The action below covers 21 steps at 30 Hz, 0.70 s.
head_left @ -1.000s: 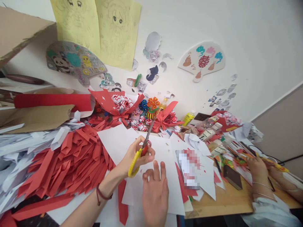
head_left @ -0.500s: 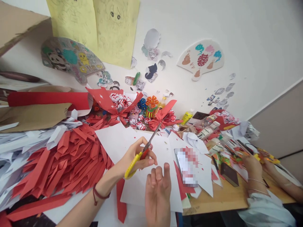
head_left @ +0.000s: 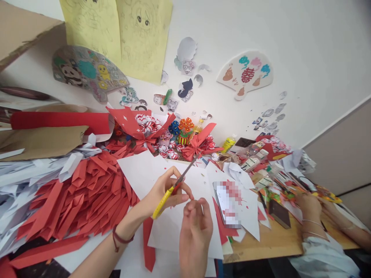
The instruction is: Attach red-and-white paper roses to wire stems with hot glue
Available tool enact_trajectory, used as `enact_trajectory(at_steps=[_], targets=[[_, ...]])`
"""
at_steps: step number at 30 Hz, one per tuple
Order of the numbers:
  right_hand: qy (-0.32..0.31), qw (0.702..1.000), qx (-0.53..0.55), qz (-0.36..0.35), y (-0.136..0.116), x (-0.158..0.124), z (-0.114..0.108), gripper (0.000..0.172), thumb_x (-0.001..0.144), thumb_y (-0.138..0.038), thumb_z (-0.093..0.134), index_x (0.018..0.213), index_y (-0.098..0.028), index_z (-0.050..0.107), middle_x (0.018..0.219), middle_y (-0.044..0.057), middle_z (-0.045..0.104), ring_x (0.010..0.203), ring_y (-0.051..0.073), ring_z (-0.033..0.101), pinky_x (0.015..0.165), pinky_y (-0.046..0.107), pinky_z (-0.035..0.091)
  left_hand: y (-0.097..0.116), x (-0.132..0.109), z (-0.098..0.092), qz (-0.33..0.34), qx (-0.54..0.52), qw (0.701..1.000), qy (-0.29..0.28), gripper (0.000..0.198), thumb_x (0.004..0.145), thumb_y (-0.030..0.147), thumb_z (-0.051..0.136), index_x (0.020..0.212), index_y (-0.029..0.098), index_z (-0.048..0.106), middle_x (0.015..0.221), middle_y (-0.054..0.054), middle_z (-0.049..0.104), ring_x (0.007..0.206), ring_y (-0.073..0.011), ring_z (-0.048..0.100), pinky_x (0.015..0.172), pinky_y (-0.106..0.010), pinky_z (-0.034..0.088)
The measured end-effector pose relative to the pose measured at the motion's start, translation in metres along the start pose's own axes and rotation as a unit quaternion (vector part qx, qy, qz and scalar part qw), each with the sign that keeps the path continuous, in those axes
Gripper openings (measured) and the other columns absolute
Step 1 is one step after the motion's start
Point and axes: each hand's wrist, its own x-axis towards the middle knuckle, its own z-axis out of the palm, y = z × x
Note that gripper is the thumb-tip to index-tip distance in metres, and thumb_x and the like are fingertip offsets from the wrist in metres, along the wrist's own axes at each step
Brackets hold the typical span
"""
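Observation:
My left hand [head_left: 162, 189] is closed around yellow-handled scissors [head_left: 174, 186], whose blades point up and to the right over a white paper sheet [head_left: 145, 172]. My right hand [head_left: 195, 227] is just below, its fingers curled together and their tips meeting my left thumb near the scissors' pivot. Whatever the fingertips pinch is too small to make out. A red cord bracelet circles my left wrist.
A heap of folded red paper strips [head_left: 87, 193] fills the left. Paper flowers [head_left: 147, 123] and a yellow bottle [head_left: 230, 143] stand at the wall. A blurred phone [head_left: 228, 200] lies to the right. Another person's hand [head_left: 310, 206] works at the far right on the wooden table [head_left: 269, 241].
My right hand's fingers went from spread to curled and rose to meet my left thumb. The scissors tilted further to the right.

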Motion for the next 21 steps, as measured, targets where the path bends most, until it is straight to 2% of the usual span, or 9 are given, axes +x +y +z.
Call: enact_trajectory(at_steps=[3, 5, 8, 10, 14, 21], targets=[[0.080, 0.991, -0.101, -0.045, -0.001, 0.002, -0.002, 0.027, 0.085, -0.036, 0.074, 0.103, -0.019, 0.065, 0.092, 0.004, 0.066, 0.078, 0.015, 0.057, 0.075, 0.031, 0.048, 0.005, -0.002, 0.002, -0.004, 0.062, 0.998, 0.004, 0.040, 0.086, 0.026, 0.072, 0.093, 0.023, 0.033, 0.091, -0.004, 0.072, 0.057, -0.0073, 0.051, 0.053, -0.020, 0.039], [0.108, 0.983, -0.137, -0.063, 0.000, 0.003, -0.003, 0.031, 0.084, -0.038, 0.074, 0.105, -0.017, 0.065, 0.098, 0.007, 0.068, 0.081, 0.016, 0.059, 0.076, 0.033, 0.048, 0.007, -0.002, 0.003, 0.000, 0.133, 0.991, 0.022, 0.038, 0.085, 0.024, 0.071, 0.091, 0.023, 0.034, 0.085, 0.000, 0.068, 0.061, -0.0083, 0.050, 0.057, -0.022, 0.038], [0.113, 0.977, -0.168, -0.068, 0.002, 0.004, -0.006, 0.033, 0.085, -0.040, 0.072, 0.106, -0.016, 0.065, 0.100, 0.009, 0.070, 0.084, 0.019, 0.062, 0.078, 0.035, 0.049, 0.004, -0.002, 0.005, 0.023, 0.242, 0.969, 0.055, 0.036, 0.081, 0.017, 0.071, 0.086, 0.022, 0.035, 0.076, 0.005, 0.058, 0.060, -0.0077, 0.041, 0.055, -0.021, 0.031], [0.117, 0.973, -0.183, -0.070, 0.005, 0.005, -0.009, 0.034, 0.085, -0.040, 0.071, 0.107, -0.015, 0.066, 0.102, 0.009, 0.070, 0.086, 0.020, 0.063, 0.078, 0.035, 0.049, 0.001, -0.001, 0.005, 0.036, 0.280, 0.958, 0.051, 0.033, 0.079, 0.014, 0.068, 0.085, 0.022, 0.037, 0.079, 0.005, 0.056, 0.060, -0.0077, 0.037, 0.054, -0.022, 0.028], [0.142, 0.968, -0.193, -0.077, 0.008, 0.006, -0.018, 0.034, 0.083, -0.040, 0.072, 0.104, -0.014, 0.067, 0.098, 0.009, 0.070, 0.085, 0.020, 0.063, 0.076, 0.034, 0.049, -0.003, 0.000, 0.007, 0.040, 0.318, 0.947, 0.014, 0.027, 0.079, 0.013, 0.063, 0.087, 0.022, 0.039, 0.082, 0.004, 0.057, 0.063, -0.0088, 0.039, 0.056, -0.022, 0.030], [0.133, 0.969, -0.199, -0.062, 0.006, 0.004, -0.021, 0.030, 0.086, -0.038, 0.070, 0.103, -0.014, 0.067, 0.100, 0.009, 0.070, 0.086, 0.020, 0.063, 0.076, 0.033, 0.049, -0.008, -0.001, 0.007, 0.033, 0.337, 0.941, 0.013, 0.024, 0.082, 0.020, 0.062, 0.089, 0.023, 0.039, 0.085, 0.002, 0.060, 0.064, -0.0106, 0.045, 0.059, -0.023, 0.034]])
